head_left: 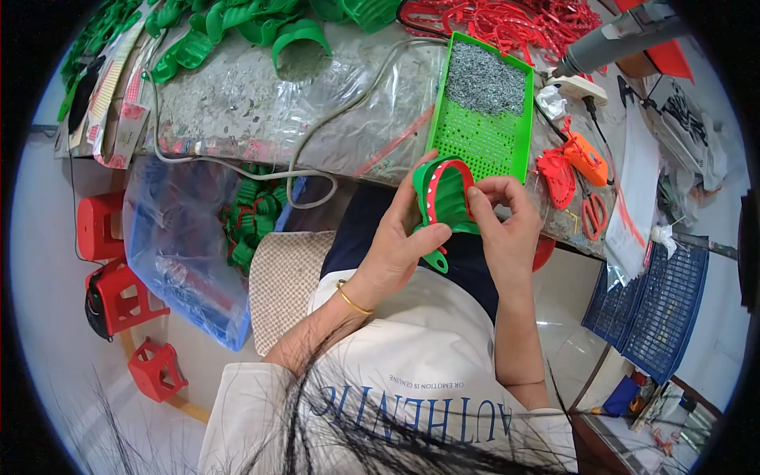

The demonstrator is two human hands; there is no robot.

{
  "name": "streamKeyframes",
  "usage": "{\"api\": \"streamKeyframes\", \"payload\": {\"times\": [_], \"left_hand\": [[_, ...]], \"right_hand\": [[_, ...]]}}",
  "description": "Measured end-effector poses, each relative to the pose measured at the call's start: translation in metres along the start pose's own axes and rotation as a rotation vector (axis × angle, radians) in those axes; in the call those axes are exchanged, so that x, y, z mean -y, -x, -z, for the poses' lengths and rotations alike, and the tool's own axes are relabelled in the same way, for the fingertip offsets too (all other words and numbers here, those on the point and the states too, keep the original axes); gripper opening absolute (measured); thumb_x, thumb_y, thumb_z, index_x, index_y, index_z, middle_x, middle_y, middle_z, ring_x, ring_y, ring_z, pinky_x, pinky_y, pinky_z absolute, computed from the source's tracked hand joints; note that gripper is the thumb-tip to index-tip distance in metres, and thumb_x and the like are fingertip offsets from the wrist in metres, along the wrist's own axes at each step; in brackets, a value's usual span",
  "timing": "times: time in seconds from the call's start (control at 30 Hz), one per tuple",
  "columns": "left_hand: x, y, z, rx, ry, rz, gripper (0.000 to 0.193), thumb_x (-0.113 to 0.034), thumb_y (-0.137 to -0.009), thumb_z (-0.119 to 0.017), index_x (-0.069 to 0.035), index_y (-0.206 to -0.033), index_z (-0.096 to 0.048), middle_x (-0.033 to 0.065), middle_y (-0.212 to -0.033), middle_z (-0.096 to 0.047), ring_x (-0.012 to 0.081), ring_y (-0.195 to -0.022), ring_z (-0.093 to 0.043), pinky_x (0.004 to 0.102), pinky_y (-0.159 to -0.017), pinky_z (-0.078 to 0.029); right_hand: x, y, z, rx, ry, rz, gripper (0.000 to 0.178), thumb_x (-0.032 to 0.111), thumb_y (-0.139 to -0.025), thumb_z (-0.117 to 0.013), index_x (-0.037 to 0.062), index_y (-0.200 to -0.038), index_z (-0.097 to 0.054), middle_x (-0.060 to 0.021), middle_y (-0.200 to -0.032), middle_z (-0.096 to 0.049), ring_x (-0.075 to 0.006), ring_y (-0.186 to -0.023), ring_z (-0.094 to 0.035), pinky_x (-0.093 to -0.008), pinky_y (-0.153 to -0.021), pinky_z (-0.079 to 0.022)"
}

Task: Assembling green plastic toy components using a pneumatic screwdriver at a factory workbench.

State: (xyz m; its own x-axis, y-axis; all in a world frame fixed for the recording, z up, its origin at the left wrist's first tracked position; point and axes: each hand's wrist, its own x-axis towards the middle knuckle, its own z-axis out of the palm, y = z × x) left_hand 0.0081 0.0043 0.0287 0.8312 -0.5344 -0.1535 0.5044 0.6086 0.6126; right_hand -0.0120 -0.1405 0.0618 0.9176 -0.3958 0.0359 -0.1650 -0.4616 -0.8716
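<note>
My left hand [396, 247] is wrapped round the left side of a curved green plastic shell [453, 198], its thumb pressed on the near edge. Along the shell's rim runs a red strip [432, 190] with white tooth-like points. A small green tab with a hole [436, 260] sticks out below the left thumb. With thumb and fingers closed, my right hand [508, 218] pinches the red strip at the shell's right side. Both hands hold the piece above my lap, at the table's near edge. The fingertips behind the shell are hidden.
Just beyond my hands lies a green tray [467, 134] of small metal screws [484, 75]. Green shells [237, 24] and red strips [507, 24] are heaped at the back. Scissors [594, 215] lie right; a plastic-lined blue crate [186, 261] and red stools [157, 370] stand left.
</note>
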Motion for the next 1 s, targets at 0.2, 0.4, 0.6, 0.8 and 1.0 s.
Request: {"api": "streamKeyframes", "payload": {"times": [0.2, 0.4, 0.6, 0.8, 1.0], "left_hand": [[-0.005, 0.000, 0.002, 0.024, 0.057, 0.092, 0.084, -0.020, -0.079, -0.067, -0.011, -0.148, -0.019, 0.0065, -0.137, -0.041, 0.0173, -0.123, -0.044, 0.0329, -0.103, -0.035], [-0.004, 0.008, 0.013, 0.069, 0.334, 0.238, 0.085, -0.045, -0.076, -0.063, -0.017, -0.146, -0.024, 0.0115, -0.137, -0.043, 0.0264, -0.120, -0.050, 0.0471, -0.094, -0.047], [0.003, 0.006, 0.015, 0.146, 0.451, 0.306, 0.091, -0.045, -0.070, -0.072, -0.021, -0.145, -0.026, 0.0159, -0.126, -0.051, 0.0373, -0.106, -0.057, 0.0496, -0.092, -0.047], [0.012, 0.004, 0.009, 0.226, 0.434, 0.411, 0.092, -0.048, -0.072, -0.071, -0.019, -0.145, -0.024, 0.0161, -0.124, -0.051, 0.0373, -0.106, -0.056, 0.0494, -0.091, -0.046], [0.016, 0.002, 0.010, 0.227, 0.421, 0.459, 0.081, -0.048, -0.077, -0.064, -0.014, -0.143, -0.030, 0.0178, -0.124, -0.052, 0.0361, -0.109, -0.055, 0.0489, -0.093, -0.045]], "right_hand": [[-0.012, -0.004, 0.010, 0.139, -0.124, -0.084, 0.012, 0.003, -0.083, -0.065, 0.0023, -0.094, -0.059, 0.0007, -0.079, -0.058, -0.0058, -0.073, -0.053, -0.0211, -0.067, -0.044], [-0.014, 0.001, 0.016, 0.427, -0.403, -0.108, 0.046, 0.000, -0.075, -0.070, 0.0059, -0.116, -0.049, -0.0006, -0.097, -0.051, -0.0091, -0.085, -0.051, -0.0223, -0.076, -0.043], [0.019, -0.085, 0.054, -0.380, -0.377, 0.433, 0.043, 0.017, -0.092, -0.057, -0.0014, -0.128, -0.044, -0.0117, -0.118, -0.055, -0.0188, -0.108, -0.054, -0.0316, -0.095, -0.042], [0.070, -0.172, 0.071, -0.032, -0.437, 0.517, 0.046, 0.015, -0.091, -0.057, -0.0025, -0.131, -0.043, -0.0142, -0.125, -0.053, -0.0201, -0.115, -0.051, -0.0352, -0.101, -0.038], [0.057, -0.201, 0.092, 0.347, -0.332, 0.423, 0.053, 0.019, -0.082, -0.065, -0.0019, -0.128, -0.046, -0.0119, -0.118, -0.056, -0.0193, -0.108, -0.054, -0.0335, -0.097, -0.039]]}}
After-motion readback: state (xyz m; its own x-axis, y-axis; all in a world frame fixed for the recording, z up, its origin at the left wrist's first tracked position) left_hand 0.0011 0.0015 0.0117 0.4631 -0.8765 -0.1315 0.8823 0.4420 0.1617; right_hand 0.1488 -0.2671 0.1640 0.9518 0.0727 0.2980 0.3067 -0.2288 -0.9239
